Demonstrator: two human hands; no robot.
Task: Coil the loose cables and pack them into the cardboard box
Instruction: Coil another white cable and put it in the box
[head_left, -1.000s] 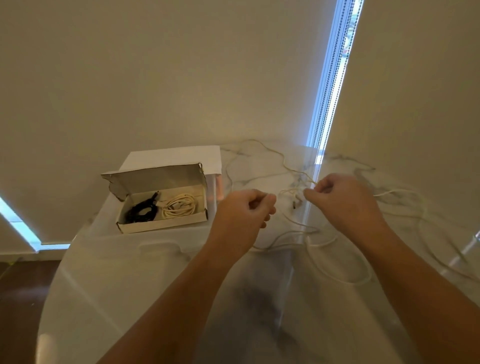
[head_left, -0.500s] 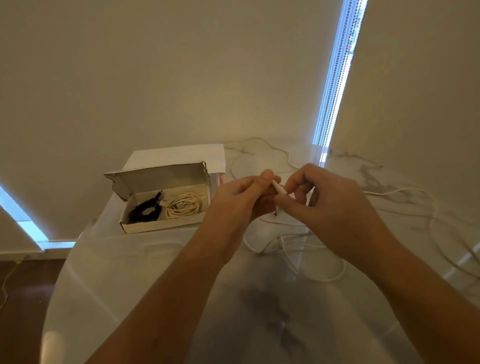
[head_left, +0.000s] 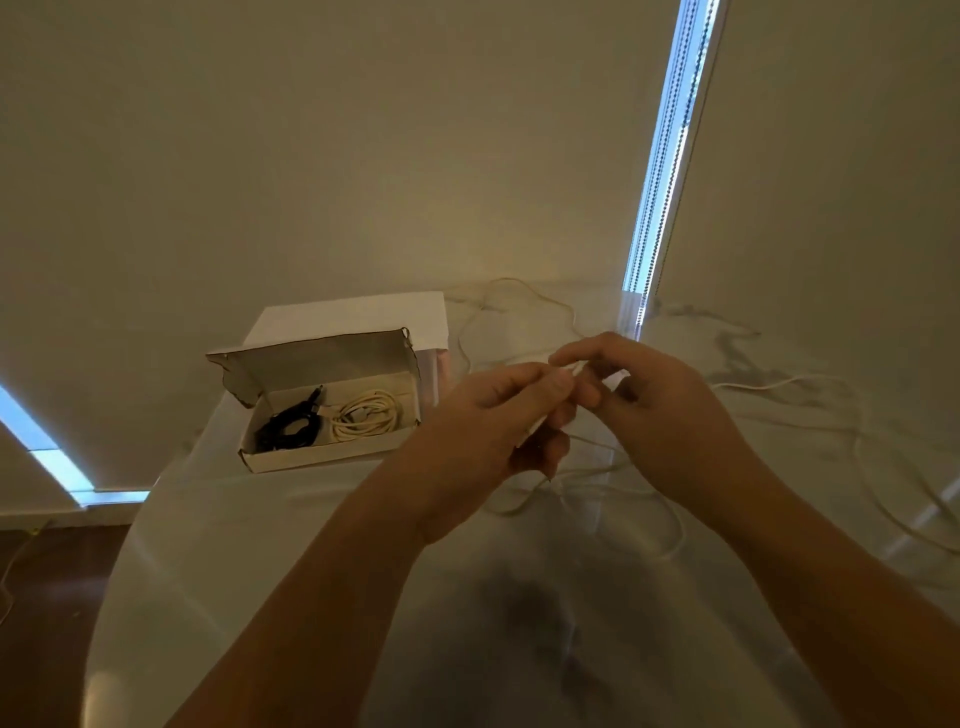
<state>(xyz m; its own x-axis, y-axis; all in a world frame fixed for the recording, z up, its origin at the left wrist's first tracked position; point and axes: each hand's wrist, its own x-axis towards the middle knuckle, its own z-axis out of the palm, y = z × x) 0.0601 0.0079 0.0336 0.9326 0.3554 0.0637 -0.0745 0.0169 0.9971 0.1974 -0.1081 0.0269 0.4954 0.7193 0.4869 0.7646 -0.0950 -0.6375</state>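
A thin white cable (head_left: 670, 525) lies in loose loops over the glossy marble table (head_left: 270, 561). Both hands are raised together above it at mid-table. My left hand (head_left: 493, 421) pinches the cable's white plug end between thumb and fingers. My right hand (head_left: 654, 405) pinches the same end from the other side. The open cardboard box (head_left: 322, 457) stands at the table's far left, holding a coiled black cable (head_left: 288, 428) and a coiled cream cable (head_left: 369, 415).
A white flat sheet or lid (head_left: 353, 317) lies behind the box. More cable runs toward the wall (head_left: 514, 291) and to the right edge (head_left: 883, 499). Closed blinds surround the table; dark floor (head_left: 52, 597) shows at left.
My hands came together from apart, lifted the cable's plug end off the table, and now hold it slightly higher and closer. The loops below have shifted a little.
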